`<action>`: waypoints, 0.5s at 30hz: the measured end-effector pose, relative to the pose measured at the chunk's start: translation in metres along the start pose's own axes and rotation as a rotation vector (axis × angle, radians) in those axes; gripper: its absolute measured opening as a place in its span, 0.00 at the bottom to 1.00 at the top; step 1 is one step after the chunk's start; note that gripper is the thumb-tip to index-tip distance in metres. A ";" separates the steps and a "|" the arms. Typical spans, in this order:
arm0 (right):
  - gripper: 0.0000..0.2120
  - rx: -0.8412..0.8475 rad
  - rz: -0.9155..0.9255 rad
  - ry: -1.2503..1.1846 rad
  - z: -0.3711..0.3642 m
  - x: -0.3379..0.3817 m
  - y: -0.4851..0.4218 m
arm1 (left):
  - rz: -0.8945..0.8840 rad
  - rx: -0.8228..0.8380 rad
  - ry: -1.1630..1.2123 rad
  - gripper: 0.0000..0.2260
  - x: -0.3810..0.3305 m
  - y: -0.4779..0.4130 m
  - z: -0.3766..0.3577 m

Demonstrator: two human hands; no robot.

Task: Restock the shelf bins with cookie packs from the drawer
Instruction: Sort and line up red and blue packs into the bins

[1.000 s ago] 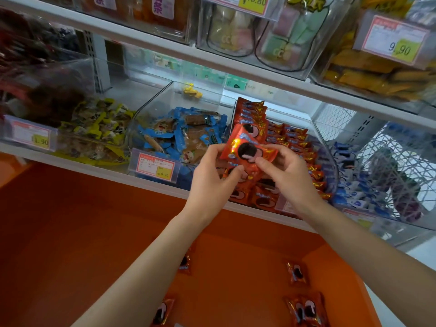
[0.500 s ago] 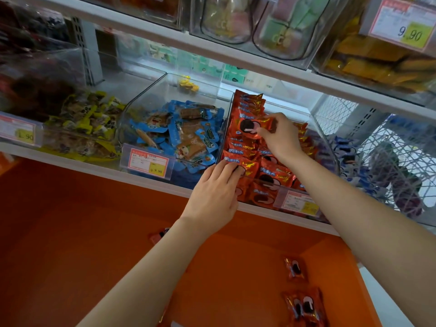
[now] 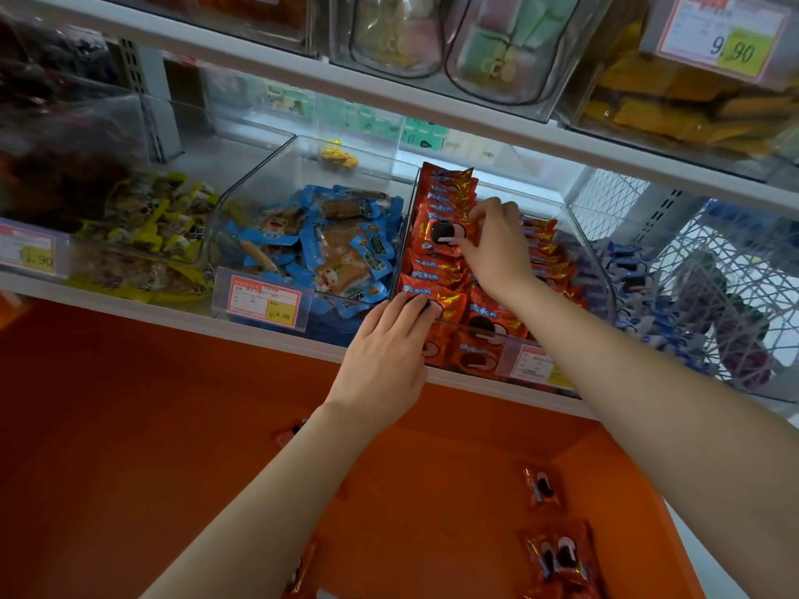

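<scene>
A clear shelf bin [image 3: 599, 270] holds rows of red cookie packs standing on edge. My right hand [image 3: 497, 248] reaches into it and pinches one red cookie pack [image 3: 445, 233] between thumb and fingers, held among the left row. My left hand [image 3: 389, 352] lies at the bin's front left corner, its straight fingers pressing on the front red packs [image 3: 436, 298]. Below the shelf the orange drawer [image 3: 129, 425] is open, with a few loose red packs [image 3: 557, 551] lying at its lower right.
A bin of blue snack packs [image 3: 320, 248] stands left of the cookie bin, and a bin of yellow packs [image 3: 142, 235] further left. A white wire basket [image 3: 713, 287] with blue packs is at the right. The upper shelf edge [image 3: 432, 101] overhangs the bins.
My right hand carried the red pack from in front of the bin up into the left row. My left hand let go of it and came down onto the front packs.
</scene>
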State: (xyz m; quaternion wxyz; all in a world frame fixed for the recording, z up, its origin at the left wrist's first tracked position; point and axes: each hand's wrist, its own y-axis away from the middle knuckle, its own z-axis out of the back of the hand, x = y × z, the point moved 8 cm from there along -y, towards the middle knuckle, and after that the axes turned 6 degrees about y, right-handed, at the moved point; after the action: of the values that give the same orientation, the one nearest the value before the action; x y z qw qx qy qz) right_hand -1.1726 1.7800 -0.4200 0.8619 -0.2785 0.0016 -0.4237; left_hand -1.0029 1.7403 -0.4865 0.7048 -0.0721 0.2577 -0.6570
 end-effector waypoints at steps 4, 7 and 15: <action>0.14 0.079 -0.031 -0.116 -0.005 0.002 0.002 | -0.010 -0.009 0.034 0.27 -0.002 0.001 0.003; 0.16 0.110 -0.045 -0.181 0.001 -0.001 0.008 | -0.028 -0.021 0.064 0.27 -0.001 0.000 0.004; 0.21 0.078 0.290 -0.026 0.040 0.006 0.122 | -0.056 0.012 -0.107 0.31 -0.007 0.013 0.000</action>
State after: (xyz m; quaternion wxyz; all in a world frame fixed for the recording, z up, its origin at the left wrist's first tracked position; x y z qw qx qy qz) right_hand -1.0703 1.8542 -0.4434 0.9241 -0.2473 0.0140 -0.2908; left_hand -0.9912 1.7487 -0.4907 0.6992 -0.1101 0.2135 -0.6733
